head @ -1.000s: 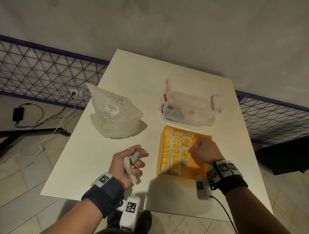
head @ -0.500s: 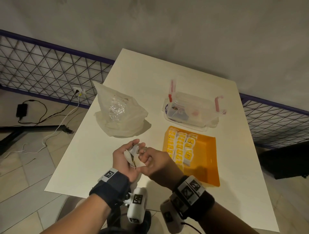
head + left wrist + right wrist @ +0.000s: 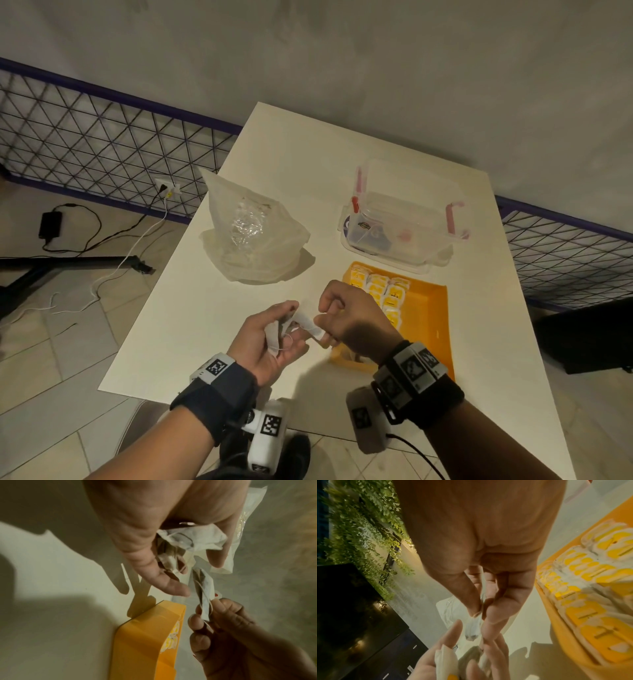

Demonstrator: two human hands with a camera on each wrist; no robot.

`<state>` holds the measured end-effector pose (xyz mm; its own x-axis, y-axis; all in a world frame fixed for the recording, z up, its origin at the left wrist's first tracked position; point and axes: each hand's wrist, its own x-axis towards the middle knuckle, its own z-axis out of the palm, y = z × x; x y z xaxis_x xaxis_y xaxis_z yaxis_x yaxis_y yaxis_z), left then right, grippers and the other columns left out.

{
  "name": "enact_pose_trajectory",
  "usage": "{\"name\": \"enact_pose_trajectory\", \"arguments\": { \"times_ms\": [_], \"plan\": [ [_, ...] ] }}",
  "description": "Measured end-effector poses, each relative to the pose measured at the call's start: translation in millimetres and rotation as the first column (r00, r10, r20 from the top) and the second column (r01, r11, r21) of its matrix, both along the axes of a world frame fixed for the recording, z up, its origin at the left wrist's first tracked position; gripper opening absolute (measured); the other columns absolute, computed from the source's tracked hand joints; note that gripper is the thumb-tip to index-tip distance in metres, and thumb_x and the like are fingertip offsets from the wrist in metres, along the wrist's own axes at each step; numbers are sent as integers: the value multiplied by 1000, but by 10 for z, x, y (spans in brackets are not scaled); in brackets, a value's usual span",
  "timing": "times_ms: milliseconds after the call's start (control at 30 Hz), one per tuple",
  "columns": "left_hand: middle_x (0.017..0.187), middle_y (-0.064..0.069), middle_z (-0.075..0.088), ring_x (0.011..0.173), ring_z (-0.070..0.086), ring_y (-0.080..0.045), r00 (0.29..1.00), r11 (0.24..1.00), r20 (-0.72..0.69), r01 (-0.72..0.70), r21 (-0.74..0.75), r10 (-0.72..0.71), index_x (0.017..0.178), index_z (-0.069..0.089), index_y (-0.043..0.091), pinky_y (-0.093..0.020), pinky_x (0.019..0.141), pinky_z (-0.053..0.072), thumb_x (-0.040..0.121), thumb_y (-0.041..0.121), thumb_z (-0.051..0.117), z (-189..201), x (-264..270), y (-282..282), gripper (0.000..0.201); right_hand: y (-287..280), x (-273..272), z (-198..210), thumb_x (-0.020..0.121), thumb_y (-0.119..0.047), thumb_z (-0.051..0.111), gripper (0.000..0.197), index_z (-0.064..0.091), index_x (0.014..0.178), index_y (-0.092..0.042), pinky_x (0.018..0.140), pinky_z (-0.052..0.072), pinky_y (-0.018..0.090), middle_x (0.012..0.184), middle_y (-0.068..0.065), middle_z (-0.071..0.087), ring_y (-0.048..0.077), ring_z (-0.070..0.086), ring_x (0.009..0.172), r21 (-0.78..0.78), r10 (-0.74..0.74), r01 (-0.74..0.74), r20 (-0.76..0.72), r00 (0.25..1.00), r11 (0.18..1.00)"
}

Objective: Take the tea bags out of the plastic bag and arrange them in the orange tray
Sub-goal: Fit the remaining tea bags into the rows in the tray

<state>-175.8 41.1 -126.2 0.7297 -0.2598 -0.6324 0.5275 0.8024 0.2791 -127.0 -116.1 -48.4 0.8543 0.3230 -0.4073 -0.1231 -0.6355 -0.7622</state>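
Above the table's front edge, my left hand [image 3: 286,330] lies palm up and cups a small bunch of white tea bags [image 3: 190,542] with strings. My right hand [image 3: 322,325] pinches one tea bag [image 3: 308,322] between thumb and forefinger, drawn partly clear of the bunch; it also shows as the pinched tea bag [image 3: 205,595] and the pinched tea bag [image 3: 471,630]. The orange tray [image 3: 430,308] lies just right of both hands, with rows of yellow-labelled tea bags [image 3: 385,294] along its left side. The crumpled plastic bag [image 3: 253,240] sits behind my left hand.
A clear lidded box with pink latches [image 3: 404,222] stands behind the tray. The white table [image 3: 308,164] ends close to my wrists; tiled floor, cables and a wire fence [image 3: 102,137] lie to the left. The tray's right half [image 3: 424,329] holds no bags.
My right hand left the tray, came across to my left hand and pinched a tea bag from the bunch. It now draws that bag out toward the right.
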Motion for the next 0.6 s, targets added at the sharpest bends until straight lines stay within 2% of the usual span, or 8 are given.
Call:
{"name": "enact_pose_trajectory", "arguments": {
  "times_ms": [67,133,200,267,333,433,533,600],
  "plan": [
    [80,-15,63,50,64,-22,998,998,23,59,22,-59,111,57,11,-28,52,53,86,12,64,-1,-9,-8,26,-10,12,15,85,-7,66,5,62,86,-9,55,55,31,68,23,69,34,69,60,24,0,0,-19,1000,1000],
    [78,-17,61,46,60,-19,997,997,18,75,37,-76,114,53,11,-24,45,49,84,4,64,-12,1,-29,33,-22,16,33,86,-6,65,3,67,87,-9,60,58,34,70,21,70,37,71,66,36,18,-17,-41,999,999],
    [73,-16,59,43,56,-17,997,997,20,70,41,-71,108,54,9,-21,41,46,80,0,64,16,16,-47,31,-44,25,64,85,-4,61,12,70,92,-9,66,60,36,70,14,71,31,71,68,32,59,-57,-66,996,998],
    [72,-15,58,44,57,-15,998,997,14,62,34,-62,102,56,9,-18,42,45,78,0,64,17,35,-44,27,-72,32,89,81,0,60,25,71,101,-11,67,58,30,72,-1,70,19,69,69,9,129,-128,-59,990,992],
    [76,-14,57,49,58,-14,998,998,-8,67,-11,-67,102,57,10,-17,45,46,81,0,65,-38,53,-23,25,-86,23,82,81,-1,60,31,71,106,-16,69,51,18,82,-10,67,8,63,76,-47,194,-192,22,981,980],
    [82,-14,57,52,59,-13,995,991,-31,92,-92,-96,106,58,9,-17,49,49,83,0,66,-117,76,7,25,-101,-5,21,87,-4,60,26,73,103,-20,70,43,9,98,-7,62,4,57,84,-141,260,-231,244,934,963],
    [82,-14,59,52,58,-13,990,981,-21,133,-142,-137,95,63,7,-16,50,49,84,4,68,-118,97,9,12,-110,-7,-39,89,-11,63,17,76,96,-18,69,38,7,100,-5,59,1,52,80,-190,291,-238,342,893,953],
    [79,-13,57,51,57,-13,985,970,-16,167,-176,-172,89,63,6,-17,48,49,85,8,69,-102,101,11,7,-121,4,-44,91,-14,62,17,77,98,-17,72,39,10,101,-6,60,1,52,82,-229,312,-239,373,874,944]
  ]
}}
